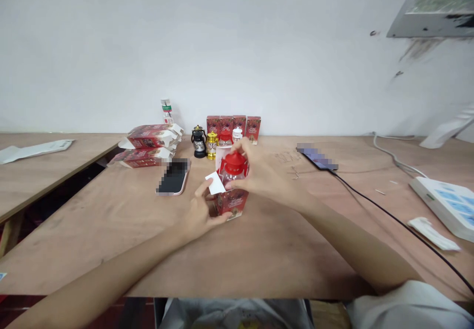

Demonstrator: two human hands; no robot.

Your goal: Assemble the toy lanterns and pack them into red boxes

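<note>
My left hand point(202, 213) grips a small red printed box point(233, 202) from its left side, the thumb low on its front. White flaps stand open at the top of this box. My right hand point(257, 173) holds a red toy lantern point(234, 165) with a clear middle, fingers at its top and thumb at its side. The lantern is upright at the box's open top; its lower end is hidden by the box. Behind my hands stand a black lantern point(199, 142), a gold lantern point(212, 146), a white lantern point(237, 134) and another red lantern point(225, 137).
Several closed red boxes point(253, 129) stand by the wall. Unfolded red cartons point(148, 144) lie stacked at the left, near a phone point(174, 177) and a small bottle point(167, 111). On the right are a second phone point(317, 157) with a black cable point(388, 208) and a white power strip point(446, 205).
</note>
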